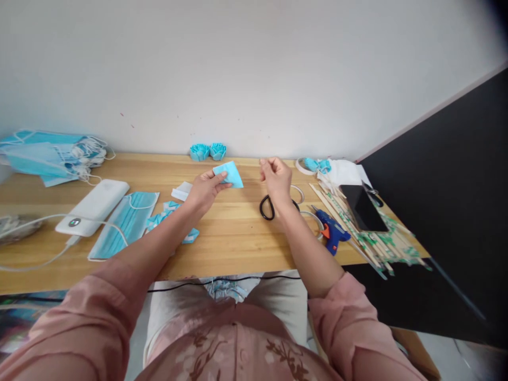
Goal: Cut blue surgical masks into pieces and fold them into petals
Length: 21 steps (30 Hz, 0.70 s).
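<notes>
My left hand (206,188) pinches a folded light-blue piece of mask fabric (229,173) and holds it up over the wooden table (234,238). My right hand (277,177) hovers a little to its right, fingers curled into a pinch; whatever it holds is too small to make out. Black-handled scissors (268,207) lie on the table just under my right wrist. Blue fabric scraps (169,214) and a white folded strip (182,191) lie beneath my left forearm.
Two blue fabric flowers (207,151) stand by the wall. A stack of masks (51,154) sits far left, with a white power bank (93,206) and a flat mask (127,222) nearer. A blue glue gun (331,230), phone (362,207), sticks (373,241) and tape roll (305,166) lie at right.
</notes>
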Each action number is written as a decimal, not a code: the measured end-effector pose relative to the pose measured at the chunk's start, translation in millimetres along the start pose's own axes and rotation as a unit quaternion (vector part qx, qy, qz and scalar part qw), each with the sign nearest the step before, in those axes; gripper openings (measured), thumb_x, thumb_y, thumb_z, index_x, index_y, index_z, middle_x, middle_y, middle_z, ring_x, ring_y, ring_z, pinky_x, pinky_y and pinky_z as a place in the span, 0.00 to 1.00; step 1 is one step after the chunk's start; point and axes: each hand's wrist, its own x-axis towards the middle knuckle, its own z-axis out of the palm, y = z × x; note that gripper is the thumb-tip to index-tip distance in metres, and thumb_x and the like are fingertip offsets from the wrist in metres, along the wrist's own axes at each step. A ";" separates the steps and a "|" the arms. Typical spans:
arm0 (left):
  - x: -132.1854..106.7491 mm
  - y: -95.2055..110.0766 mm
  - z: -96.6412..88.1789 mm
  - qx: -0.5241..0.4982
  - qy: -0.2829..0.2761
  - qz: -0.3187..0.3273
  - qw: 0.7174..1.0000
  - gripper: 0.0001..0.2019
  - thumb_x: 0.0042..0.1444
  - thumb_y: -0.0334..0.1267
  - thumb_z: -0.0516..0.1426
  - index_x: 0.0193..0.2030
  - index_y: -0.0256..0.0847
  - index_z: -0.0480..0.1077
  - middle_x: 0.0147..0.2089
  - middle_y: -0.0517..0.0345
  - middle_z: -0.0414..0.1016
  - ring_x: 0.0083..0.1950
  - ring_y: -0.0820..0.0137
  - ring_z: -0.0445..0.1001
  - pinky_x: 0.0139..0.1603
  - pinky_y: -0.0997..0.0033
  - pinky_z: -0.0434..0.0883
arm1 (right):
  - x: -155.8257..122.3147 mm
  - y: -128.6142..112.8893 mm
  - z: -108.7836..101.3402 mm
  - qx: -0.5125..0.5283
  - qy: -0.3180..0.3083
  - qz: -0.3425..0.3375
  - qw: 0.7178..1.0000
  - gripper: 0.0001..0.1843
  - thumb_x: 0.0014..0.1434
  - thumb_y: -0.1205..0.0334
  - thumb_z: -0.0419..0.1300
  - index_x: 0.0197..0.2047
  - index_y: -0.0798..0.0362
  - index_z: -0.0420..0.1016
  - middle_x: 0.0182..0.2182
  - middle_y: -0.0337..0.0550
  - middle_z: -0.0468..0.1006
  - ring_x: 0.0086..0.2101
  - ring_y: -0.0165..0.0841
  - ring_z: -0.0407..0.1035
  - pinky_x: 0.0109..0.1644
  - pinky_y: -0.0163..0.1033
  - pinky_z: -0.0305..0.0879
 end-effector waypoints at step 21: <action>3.7 14.7 0.5 -0.109 0.022 -0.049 0.993 0.04 0.55 0.26 0.63 0.34 0.35 0.72 0.28 0.61 0.79 0.31 0.76 0.79 0.50 0.69 0.78 | -52.4 -10.8 -55.2 -0.621 -0.291 -0.020 0.727 0.28 0.64 0.58 0.55 0.65 0.61 0.65 0.39 0.62 0.83 0.40 0.51 0.79 0.41 0.47 0.68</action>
